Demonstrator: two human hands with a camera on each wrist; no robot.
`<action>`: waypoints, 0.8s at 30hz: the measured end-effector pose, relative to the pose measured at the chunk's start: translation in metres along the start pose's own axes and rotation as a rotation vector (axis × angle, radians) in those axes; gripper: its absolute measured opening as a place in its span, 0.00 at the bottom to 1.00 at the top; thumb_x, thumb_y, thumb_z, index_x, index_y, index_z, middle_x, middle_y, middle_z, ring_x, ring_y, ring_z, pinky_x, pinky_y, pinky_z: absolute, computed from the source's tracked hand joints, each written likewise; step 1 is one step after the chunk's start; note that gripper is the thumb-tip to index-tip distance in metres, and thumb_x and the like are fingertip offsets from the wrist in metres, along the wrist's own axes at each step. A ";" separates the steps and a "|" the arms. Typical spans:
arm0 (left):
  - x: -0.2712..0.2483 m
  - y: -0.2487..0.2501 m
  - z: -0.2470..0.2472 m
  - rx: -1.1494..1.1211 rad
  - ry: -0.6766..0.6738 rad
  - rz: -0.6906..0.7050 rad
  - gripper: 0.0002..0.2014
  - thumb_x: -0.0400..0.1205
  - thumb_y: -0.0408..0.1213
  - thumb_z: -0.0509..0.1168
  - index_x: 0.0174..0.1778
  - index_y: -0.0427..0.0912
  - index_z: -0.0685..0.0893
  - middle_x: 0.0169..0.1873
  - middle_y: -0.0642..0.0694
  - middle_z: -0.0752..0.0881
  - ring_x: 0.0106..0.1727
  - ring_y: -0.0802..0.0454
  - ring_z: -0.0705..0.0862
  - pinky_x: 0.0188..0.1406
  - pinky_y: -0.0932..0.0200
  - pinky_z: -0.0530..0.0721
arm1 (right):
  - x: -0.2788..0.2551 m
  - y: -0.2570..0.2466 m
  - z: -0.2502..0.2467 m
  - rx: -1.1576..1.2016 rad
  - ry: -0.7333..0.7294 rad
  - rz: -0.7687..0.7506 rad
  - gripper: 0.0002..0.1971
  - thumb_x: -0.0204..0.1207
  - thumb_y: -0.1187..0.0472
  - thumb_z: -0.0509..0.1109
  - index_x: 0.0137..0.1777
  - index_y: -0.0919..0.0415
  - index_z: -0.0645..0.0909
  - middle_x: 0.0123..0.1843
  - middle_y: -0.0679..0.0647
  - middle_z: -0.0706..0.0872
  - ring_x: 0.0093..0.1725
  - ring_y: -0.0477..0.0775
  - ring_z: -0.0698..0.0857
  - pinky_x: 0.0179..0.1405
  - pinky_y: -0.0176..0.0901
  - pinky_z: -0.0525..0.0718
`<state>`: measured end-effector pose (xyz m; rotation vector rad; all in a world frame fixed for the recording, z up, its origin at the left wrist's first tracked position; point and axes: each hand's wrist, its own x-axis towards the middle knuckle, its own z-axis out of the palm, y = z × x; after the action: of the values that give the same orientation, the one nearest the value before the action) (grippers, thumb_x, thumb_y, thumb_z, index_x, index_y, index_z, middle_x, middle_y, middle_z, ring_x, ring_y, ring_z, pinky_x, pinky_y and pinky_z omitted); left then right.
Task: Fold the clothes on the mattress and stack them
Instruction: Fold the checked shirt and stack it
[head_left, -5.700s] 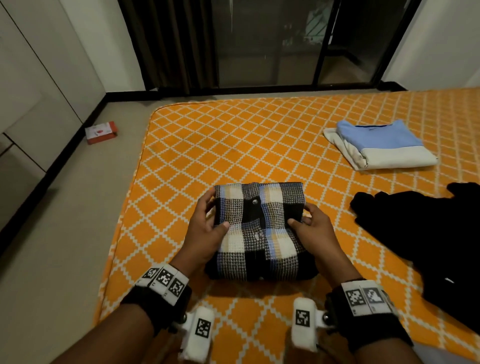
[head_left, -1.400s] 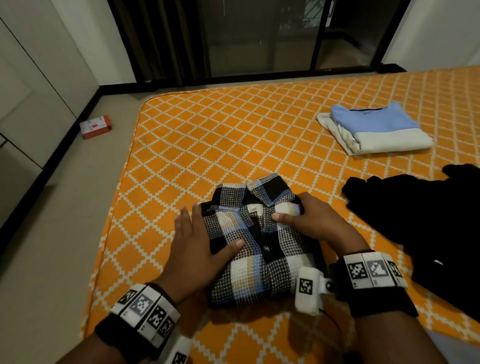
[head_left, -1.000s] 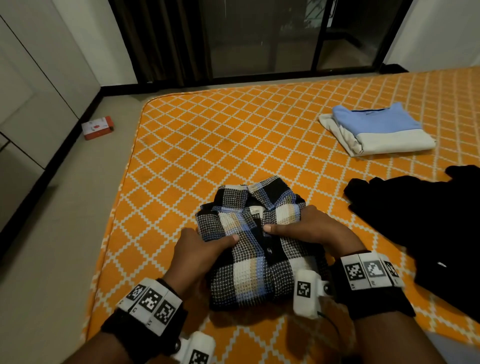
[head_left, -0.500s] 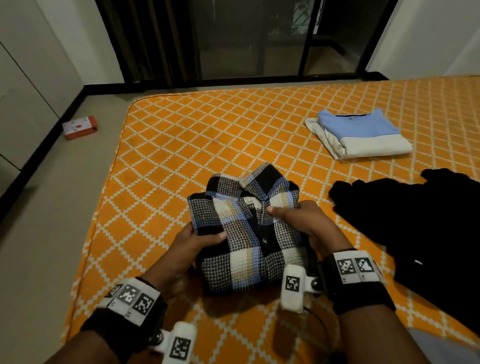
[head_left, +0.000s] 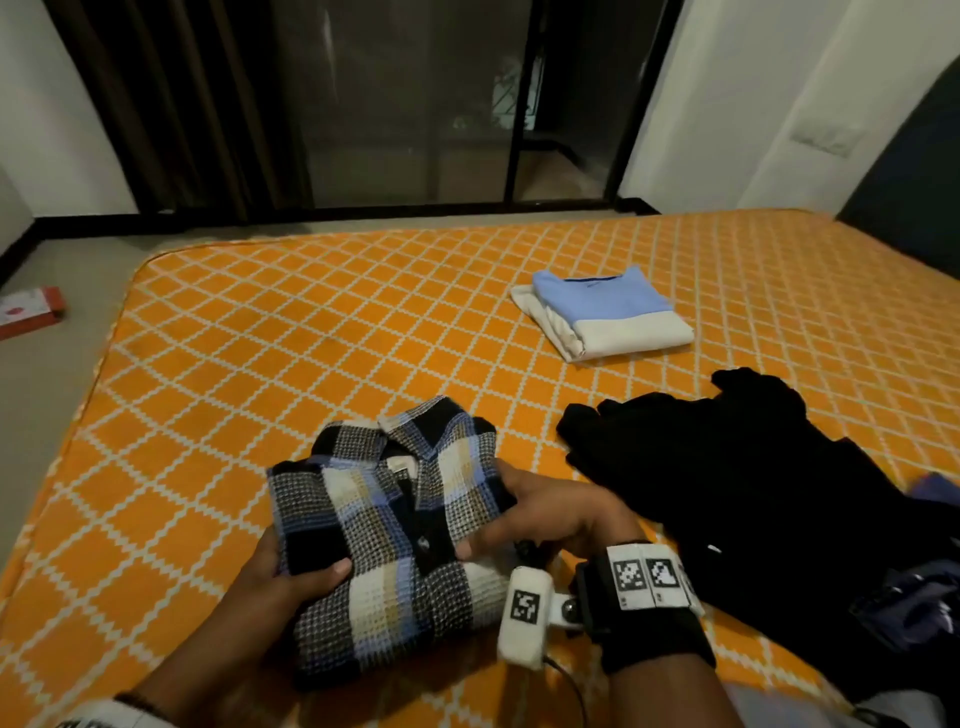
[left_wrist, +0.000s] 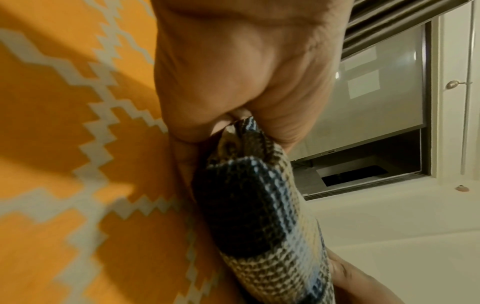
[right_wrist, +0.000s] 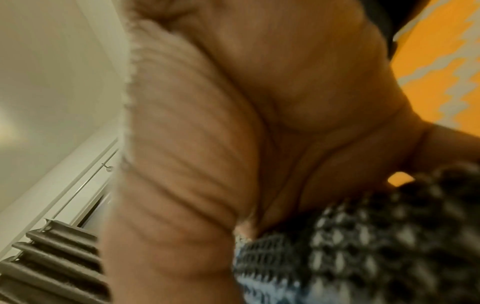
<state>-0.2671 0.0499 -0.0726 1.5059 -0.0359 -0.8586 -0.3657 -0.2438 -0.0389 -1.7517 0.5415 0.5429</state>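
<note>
A folded checked shirt (head_left: 395, 535) in black, white and blue is held just above the orange mattress (head_left: 311, 332), collar facing away from me. My left hand (head_left: 291, 582) grips its left edge, thumb on top and fingers underneath; the left wrist view shows the checked shirt (left_wrist: 262, 222) pinched in the left hand (left_wrist: 233, 86). My right hand (head_left: 550, 514) grips the right edge, thumb across the front, and the right wrist view shows the checked shirt (right_wrist: 363, 242) under the right hand's palm (right_wrist: 259, 115). A folded stack of clothes (head_left: 608, 312), light blue over cream, lies farther back on the right.
A heap of unfolded black clothing (head_left: 753, 493) lies on the mattress right of the shirt, with a dark blue garment (head_left: 914, 597) at its near right. A red and white box (head_left: 28, 312) sits on the floor to the left. Dark glass doors (head_left: 415, 104) stand beyond the mattress.
Both hands went from pressing on top of the checked shirt to gripping its side edges, and the shirt has come up off the mattress. The head view has swung to the right.
</note>
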 end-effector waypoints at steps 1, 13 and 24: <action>0.001 -0.001 0.001 -0.019 0.012 -0.001 0.61 0.40 0.53 0.94 0.74 0.60 0.77 0.66 0.47 0.89 0.65 0.38 0.88 0.68 0.29 0.82 | 0.001 0.000 -0.001 0.012 -0.005 -0.019 0.54 0.62 0.53 0.93 0.84 0.39 0.66 0.79 0.45 0.80 0.77 0.55 0.80 0.74 0.63 0.83; 0.028 0.094 0.094 0.065 -0.123 0.256 0.36 0.73 0.48 0.81 0.75 0.72 0.73 0.65 0.61 0.88 0.63 0.50 0.89 0.55 0.34 0.90 | -0.026 -0.034 -0.079 0.288 0.486 -0.259 0.24 0.71 0.71 0.83 0.66 0.54 0.87 0.58 0.51 0.94 0.58 0.58 0.92 0.61 0.59 0.91; 0.246 0.198 0.317 0.201 -0.203 0.421 0.63 0.73 0.35 0.84 0.88 0.42 0.40 0.81 0.42 0.72 0.79 0.40 0.75 0.77 0.36 0.78 | 0.017 -0.067 -0.370 0.103 0.927 -0.248 0.25 0.57 0.65 0.89 0.56 0.63 0.93 0.54 0.60 0.95 0.55 0.65 0.93 0.63 0.70 0.90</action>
<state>-0.1642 -0.3752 0.0201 1.5162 -0.5841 -0.6744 -0.2810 -0.5893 0.0853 -1.8731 0.9410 -0.5103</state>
